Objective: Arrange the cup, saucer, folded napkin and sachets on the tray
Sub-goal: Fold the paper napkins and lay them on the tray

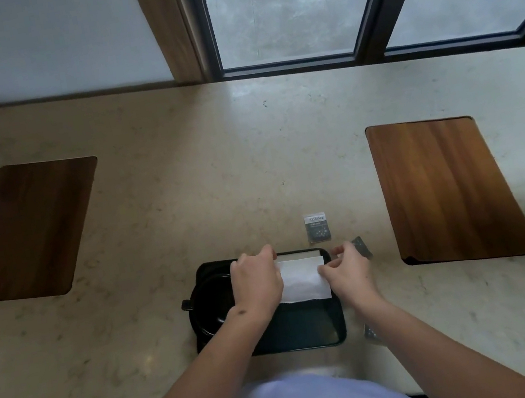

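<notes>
A black tray [311, 333] is set near the worktop's [181, 177] front edge, midway along it. Two wooden inlays [27, 231] [443, 189] are let into the worktop well to either side. A white napkin [304, 278] is held over the tray's far right part: its left end is covered and gripped by the left hand [258, 286], its right edge pinched by the right hand [348, 271]. A dark cup [209, 306], seemingly on a saucer, is half hidden under the left wrist. One sachet [317, 227] lies beyond the tray's far right corner; another [363, 246] is partly hidden behind the right hand; a third [370, 333] is cut off by the right forearm.
</notes>
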